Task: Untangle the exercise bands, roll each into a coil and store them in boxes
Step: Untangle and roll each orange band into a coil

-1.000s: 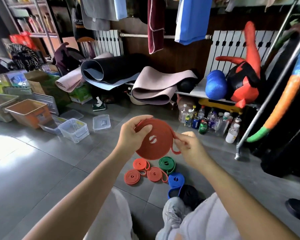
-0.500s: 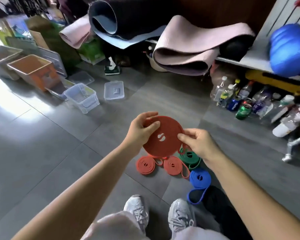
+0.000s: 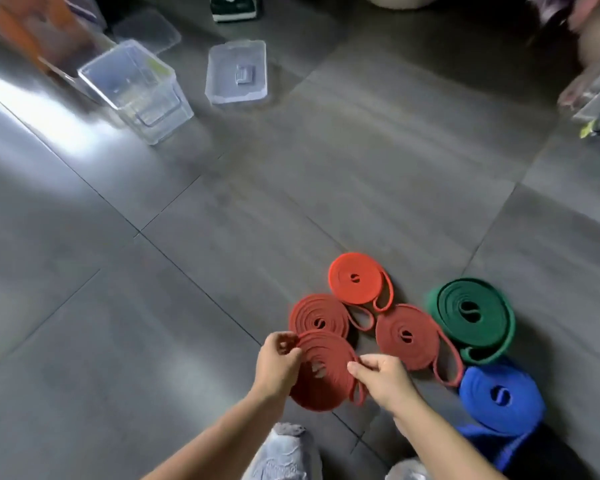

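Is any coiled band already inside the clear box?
No, the clear box shows no band inside; the green coil and blue coil lie on the floor.

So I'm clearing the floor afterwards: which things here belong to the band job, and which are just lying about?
Job: held red coil, gripped by left hand and right hand; three other red coils; green coil; blue coil; clear box; lid.
Lying about: dark object at top edge; blurred clutter at right edge.

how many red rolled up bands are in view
4. The held red coil is between left hand and right hand. On the floor: the near-left red coil, the far red coil, the right red coil beside the green coil. None looks hidden.
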